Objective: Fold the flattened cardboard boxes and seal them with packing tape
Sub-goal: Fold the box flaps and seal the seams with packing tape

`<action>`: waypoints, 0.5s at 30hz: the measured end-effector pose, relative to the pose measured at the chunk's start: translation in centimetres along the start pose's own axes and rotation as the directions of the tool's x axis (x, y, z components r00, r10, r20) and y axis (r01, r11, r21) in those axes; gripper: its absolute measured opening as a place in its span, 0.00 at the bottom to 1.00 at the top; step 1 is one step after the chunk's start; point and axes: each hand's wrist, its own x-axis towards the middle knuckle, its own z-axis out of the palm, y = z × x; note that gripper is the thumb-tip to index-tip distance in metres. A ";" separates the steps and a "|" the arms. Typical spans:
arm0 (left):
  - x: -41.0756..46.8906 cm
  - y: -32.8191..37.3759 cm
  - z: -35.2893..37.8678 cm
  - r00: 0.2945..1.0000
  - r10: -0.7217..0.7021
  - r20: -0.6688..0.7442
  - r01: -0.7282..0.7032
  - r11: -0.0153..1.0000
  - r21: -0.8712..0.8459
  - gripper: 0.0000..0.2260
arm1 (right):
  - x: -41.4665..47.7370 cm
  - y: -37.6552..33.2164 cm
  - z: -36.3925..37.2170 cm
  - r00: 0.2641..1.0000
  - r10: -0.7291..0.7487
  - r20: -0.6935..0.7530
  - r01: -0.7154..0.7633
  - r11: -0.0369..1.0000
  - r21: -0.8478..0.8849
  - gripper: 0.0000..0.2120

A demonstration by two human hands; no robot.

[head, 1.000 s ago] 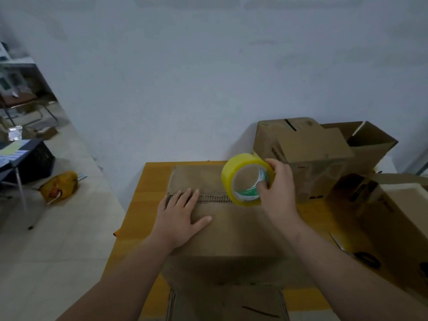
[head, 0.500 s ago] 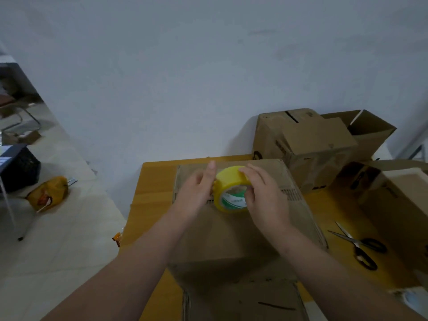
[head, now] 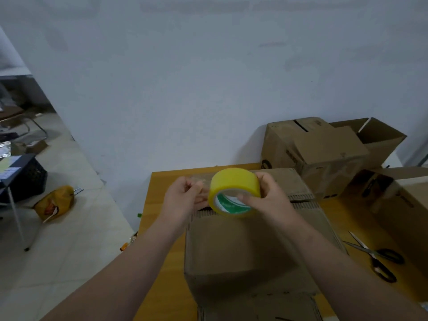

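My left hand (head: 185,201) has its fingers curled, pinching what looks like a clear strip just left of the tape (head: 234,188). The yellow tape hangs above the far seam of the box (head: 250,246) on the table (head: 335,216). My right hand (head: 272,201) grips the roll, thumb in its core. Scissors (head: 379,258) lie near right, other boxes (head: 312,154) far right.
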 end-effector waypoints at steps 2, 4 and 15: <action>0.2 0.1 -0.4 0.999 -0.028 -0.022 0.025 0.991 -0.135 0.06 | 0.2 -1.0 0.6 0.997 -0.076 -0.022 0.079 0.983 0.168 0.20; 0.3 0.5 -0.6 0.999 -0.036 -0.022 0.030 0.973 -0.230 0.07 | 0.3 -1.8 1.5 0.992 -0.111 -0.057 0.122 0.964 0.236 0.18; 2.1 0.1 -5.8 0.987 -0.018 -0.157 0.048 0.980 0.191 0.08 | 0.6 -6.4 0.7 0.977 -0.184 -0.106 0.136 0.926 -0.352 0.19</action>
